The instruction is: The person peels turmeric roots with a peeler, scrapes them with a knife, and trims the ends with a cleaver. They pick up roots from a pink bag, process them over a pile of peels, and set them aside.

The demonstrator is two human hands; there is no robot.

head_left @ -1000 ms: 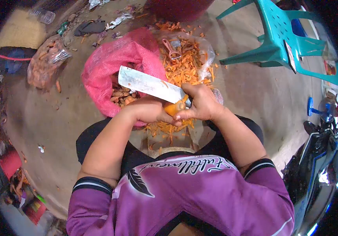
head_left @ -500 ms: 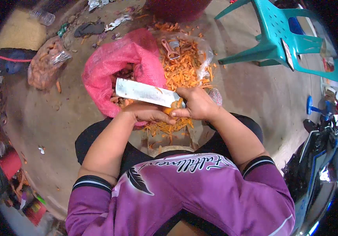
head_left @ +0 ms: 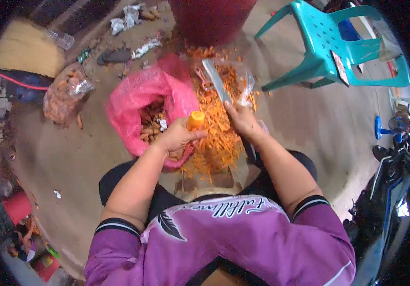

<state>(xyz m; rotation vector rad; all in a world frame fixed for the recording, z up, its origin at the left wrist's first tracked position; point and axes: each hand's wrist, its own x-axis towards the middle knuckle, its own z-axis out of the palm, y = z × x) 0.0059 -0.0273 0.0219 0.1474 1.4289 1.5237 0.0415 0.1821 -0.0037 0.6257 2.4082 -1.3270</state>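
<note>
My left hand point(head_left: 178, 137) is wrapped round an orange root piece point(head_left: 196, 120), whose cut top faces up, beside the opening of the pink sack point(head_left: 124, 102). Inside the sack lie several brown roots point(head_left: 153, 117). Closed on the knife, my right hand point(head_left: 243, 119) holds it to the right, with its wide blade point(head_left: 217, 80) pointing forward over a pile of orange peelings and strips point(head_left: 214, 128). A pinkish peeler-like tool point(head_left: 205, 78) lies on the pile, left of the blade.
A dark red tub point(head_left: 212, 21) stands ahead. To the right are a teal plastic chair point(head_left: 317, 38) and a motorcycle point(head_left: 386, 190). On the left floor sit a clear bag of roots point(head_left: 64, 95) and a dark slipper point(head_left: 114, 56).
My hands have moved apart. The knife has left the orange piece and swung from pointing left to pointing forward. My left hand now holds the piece upright.
</note>
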